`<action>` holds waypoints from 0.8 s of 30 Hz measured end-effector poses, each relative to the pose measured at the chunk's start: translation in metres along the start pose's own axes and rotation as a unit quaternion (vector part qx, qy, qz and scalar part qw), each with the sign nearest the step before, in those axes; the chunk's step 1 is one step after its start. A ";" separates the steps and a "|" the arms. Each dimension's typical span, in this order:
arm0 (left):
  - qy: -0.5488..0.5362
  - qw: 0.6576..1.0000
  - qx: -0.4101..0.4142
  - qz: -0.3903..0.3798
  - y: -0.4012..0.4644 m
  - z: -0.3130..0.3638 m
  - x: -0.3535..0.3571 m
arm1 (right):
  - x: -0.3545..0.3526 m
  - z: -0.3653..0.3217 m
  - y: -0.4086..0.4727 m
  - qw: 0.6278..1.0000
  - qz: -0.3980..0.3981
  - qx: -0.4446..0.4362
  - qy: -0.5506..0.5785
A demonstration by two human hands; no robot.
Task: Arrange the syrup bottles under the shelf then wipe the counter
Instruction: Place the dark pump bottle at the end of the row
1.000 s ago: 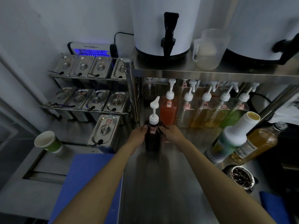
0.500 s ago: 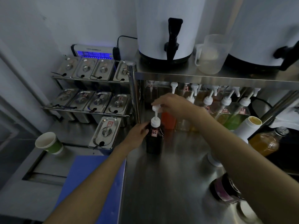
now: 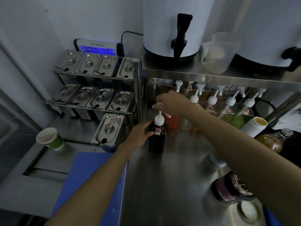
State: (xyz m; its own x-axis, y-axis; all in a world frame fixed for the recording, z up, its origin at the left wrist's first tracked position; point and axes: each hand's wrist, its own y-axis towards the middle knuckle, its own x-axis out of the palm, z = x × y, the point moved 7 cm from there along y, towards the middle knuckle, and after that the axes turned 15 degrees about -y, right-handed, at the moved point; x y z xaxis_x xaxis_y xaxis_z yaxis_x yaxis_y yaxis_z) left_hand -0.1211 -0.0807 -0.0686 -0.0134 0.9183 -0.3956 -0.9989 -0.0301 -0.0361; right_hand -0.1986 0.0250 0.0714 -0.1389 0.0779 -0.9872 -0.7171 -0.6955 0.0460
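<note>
— Where was the bottle?

— The dark syrup bottle (image 3: 156,139) stood on the counter (image 3: 179,176) just in front of the shelf (image 3: 211,77), near the counter's left edge, not yet in the row of syrup bottles (image 3: 228,110) beneath.

— Your fingers?

— My left hand (image 3: 140,134) wrapped its body; my right hand (image 3: 172,101) pinched the pump head (image 3: 158,106).

— Step?

— Arranging, I judged. Next: turn the nozzle, slide it under. Wiping not begun.

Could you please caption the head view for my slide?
Left hand steadies dark syrup bottle while right hand grips its pump.
</note>
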 end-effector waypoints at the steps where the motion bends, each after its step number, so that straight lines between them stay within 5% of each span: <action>1: 0.000 1.000 0.000 -0.001 0.000 -0.001 0.000 | 0.001 0.000 0.002 0.999 -0.004 0.025 0.028; 10: 0.013 1.000 -0.011 0.006 0.000 -0.007 0.001 | 0.012 0.011 -0.003 0.942 -0.023 0.225 0.247; 20: 0.014 1.000 -0.007 -0.004 0.000 -0.007 0.003 | 0.006 0.006 -0.012 0.944 0.000 0.228 0.238; 24: -0.035 0.999 -0.003 -0.019 -0.003 -0.010 0.003 | 0.026 0.028 -0.040 0.918 0.071 0.310 0.236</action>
State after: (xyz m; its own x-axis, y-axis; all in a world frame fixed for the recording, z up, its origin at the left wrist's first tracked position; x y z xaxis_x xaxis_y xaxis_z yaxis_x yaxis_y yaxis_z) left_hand -0.1175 -0.0820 -0.0787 0.0203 0.9442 -0.3288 -0.9985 0.0025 -0.0544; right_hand -0.1921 0.0749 0.0483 -0.0544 -0.4011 -0.9144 -0.9860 -0.1230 0.1126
